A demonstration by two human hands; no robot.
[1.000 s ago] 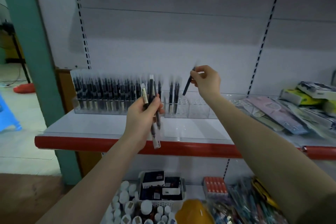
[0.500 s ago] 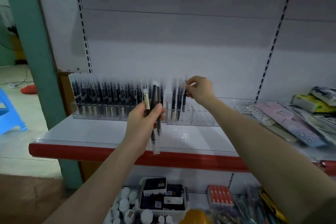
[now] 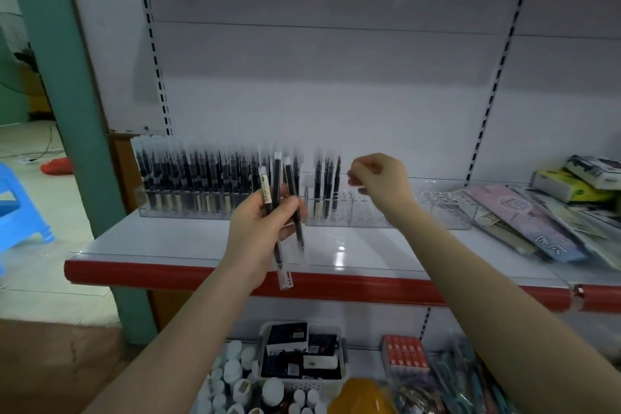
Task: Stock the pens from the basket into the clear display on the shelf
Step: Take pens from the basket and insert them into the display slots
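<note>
My left hand (image 3: 260,232) grips a small bundle of black pens (image 3: 280,212) with clear caps, held upright in front of the shelf. The clear display (image 3: 373,215) stands at the back of the white shelf (image 3: 188,240). Its left half is packed with black pens (image 3: 195,178), and three more pens (image 3: 326,185) stand just right of my left hand. My right hand (image 3: 379,183) hovers beside those pens with fingers loosely curled and nothing in them. The display's cells under and right of my right hand hold no pens.
Flat packaged stationery (image 3: 534,225) and boxes (image 3: 578,178) lie on the shelf's right end. Below the red shelf edge (image 3: 369,286) sit a white basket (image 3: 302,383) of dark boxes, white bottles (image 3: 232,376) and a red pack (image 3: 406,355). A green pillar (image 3: 70,111) stands left.
My right hand lowered a pen into the display next to two others, let go of it and drew back to the right. The left hand's bundle stayed put.
</note>
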